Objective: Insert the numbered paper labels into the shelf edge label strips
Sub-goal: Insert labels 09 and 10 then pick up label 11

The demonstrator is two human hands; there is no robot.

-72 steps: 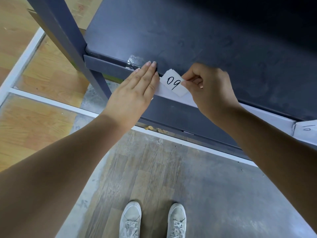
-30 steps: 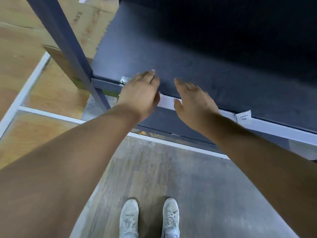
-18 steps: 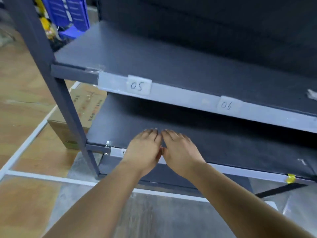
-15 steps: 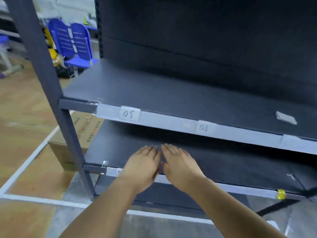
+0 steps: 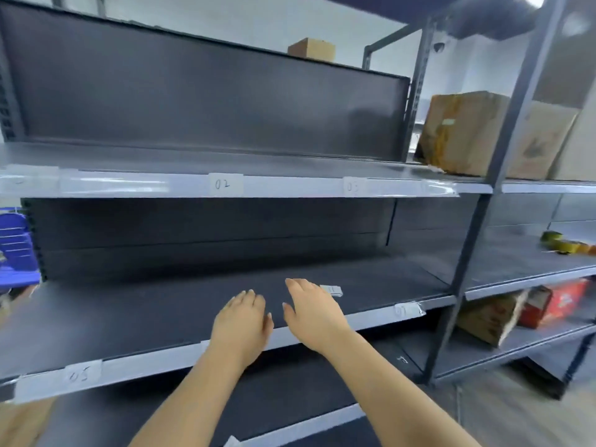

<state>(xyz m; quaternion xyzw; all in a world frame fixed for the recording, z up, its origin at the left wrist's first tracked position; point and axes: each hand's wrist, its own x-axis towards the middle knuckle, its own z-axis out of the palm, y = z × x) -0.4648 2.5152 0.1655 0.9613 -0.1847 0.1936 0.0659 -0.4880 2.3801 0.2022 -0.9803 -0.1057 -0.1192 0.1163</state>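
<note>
My left hand [image 5: 241,321] and my right hand [image 5: 311,309] hover palm down over the front of the middle dark shelf [image 5: 129,311], fingers apart, holding nothing. Just past my right fingertips a small stack of white paper labels [image 5: 332,290] lies on that shelf. The clear label strip [image 5: 154,359] on this shelf's edge holds label 05 [image 5: 80,373] at the left and a blurred label [image 5: 403,309] at the right. The upper strip [image 5: 283,187] carries label 02 [image 5: 223,184] and label 03 [image 5: 352,186].
A grey upright post [image 5: 477,221] divides this bay from the right one. Cardboard boxes [image 5: 483,133] sit on the upper right shelf, tape rolls [image 5: 567,245] on the middle right shelf, a red box [image 5: 558,301] lower down. Blue chairs [image 5: 16,250] stand at the far left.
My view has risen from the bottom shelf to the middle and upper shelves. Both hands left the bottom strip, where label 09 was being fitted, and lifted empty over the middle shelf.
</note>
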